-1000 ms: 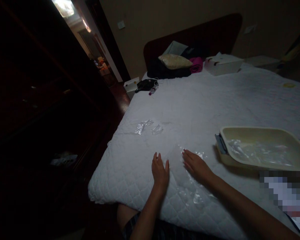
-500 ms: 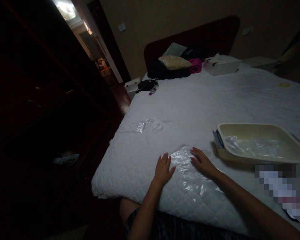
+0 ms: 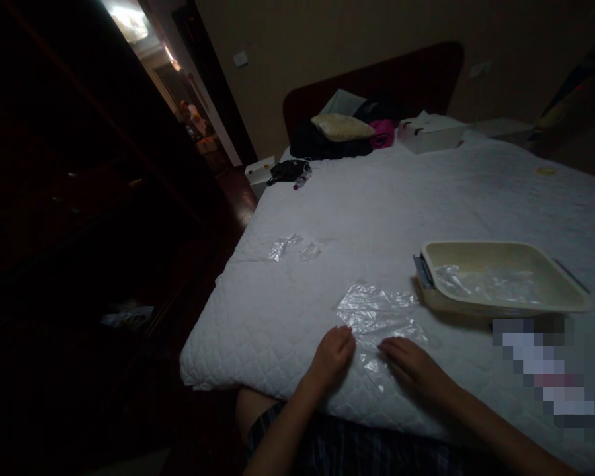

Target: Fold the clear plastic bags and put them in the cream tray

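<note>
A clear plastic bag (image 3: 374, 314) lies flat on the white quilted bed (image 3: 377, 211) near its front edge. My left hand (image 3: 333, 354) rests on the bag's near left corner with its fingers curled under. My right hand (image 3: 409, 360) lies flat on the bag's near right part, fingers stretched out toward the left. Both hands press the plastic onto the quilt.
A cream plastic tray (image 3: 500, 301) with clear plastic inside sits to the right. Two small scraps of clear plastic (image 3: 292, 248) lie further up the bed. Clothes, a cushion (image 3: 342, 127) and a white box (image 3: 429, 132) sit by the dark headboard. The floor left of the bed is dark.
Both hands slid back toward the bed's front edge along the plastic bag. The bag now lies flatter and more spread out beyond my fingers. My left fingers have curled.
</note>
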`<state>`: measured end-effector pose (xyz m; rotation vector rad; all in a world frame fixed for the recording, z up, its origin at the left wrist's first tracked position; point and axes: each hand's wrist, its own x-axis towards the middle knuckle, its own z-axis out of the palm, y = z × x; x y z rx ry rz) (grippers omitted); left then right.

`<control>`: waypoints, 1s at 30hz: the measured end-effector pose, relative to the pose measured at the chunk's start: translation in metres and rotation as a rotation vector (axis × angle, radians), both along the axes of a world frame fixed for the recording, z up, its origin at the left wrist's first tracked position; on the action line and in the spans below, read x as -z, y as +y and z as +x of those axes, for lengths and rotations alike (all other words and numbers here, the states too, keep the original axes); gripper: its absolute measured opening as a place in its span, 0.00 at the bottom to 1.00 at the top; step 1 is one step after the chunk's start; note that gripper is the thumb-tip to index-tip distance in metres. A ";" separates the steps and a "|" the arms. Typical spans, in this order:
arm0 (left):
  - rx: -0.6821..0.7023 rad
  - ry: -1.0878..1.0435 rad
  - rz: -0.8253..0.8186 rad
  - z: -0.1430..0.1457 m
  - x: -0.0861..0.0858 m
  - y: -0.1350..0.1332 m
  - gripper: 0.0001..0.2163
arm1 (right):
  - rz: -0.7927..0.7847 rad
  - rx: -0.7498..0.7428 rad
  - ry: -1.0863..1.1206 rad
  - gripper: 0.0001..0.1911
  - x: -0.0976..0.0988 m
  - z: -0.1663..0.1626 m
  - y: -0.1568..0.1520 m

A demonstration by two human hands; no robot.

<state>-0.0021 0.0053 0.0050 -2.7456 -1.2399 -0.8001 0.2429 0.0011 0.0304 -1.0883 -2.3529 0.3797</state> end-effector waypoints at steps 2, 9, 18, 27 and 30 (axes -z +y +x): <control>0.066 0.007 -0.004 0.006 0.007 -0.011 0.13 | 0.065 -0.064 -0.062 0.14 0.007 -0.007 -0.018; 0.056 -0.002 -0.045 0.014 0.018 -0.014 0.10 | 0.249 -0.116 -0.131 0.15 0.020 -0.023 -0.024; 0.075 0.044 -0.104 0.016 0.003 -0.013 0.09 | 0.081 -0.073 -0.073 0.11 0.004 -0.026 -0.025; 0.079 0.022 -0.120 0.013 0.002 -0.021 0.16 | -0.258 0.107 0.156 0.12 0.006 -0.025 -0.024; 0.060 0.039 -0.106 0.012 0.005 -0.021 0.18 | -0.336 0.212 0.244 0.14 0.013 -0.025 -0.015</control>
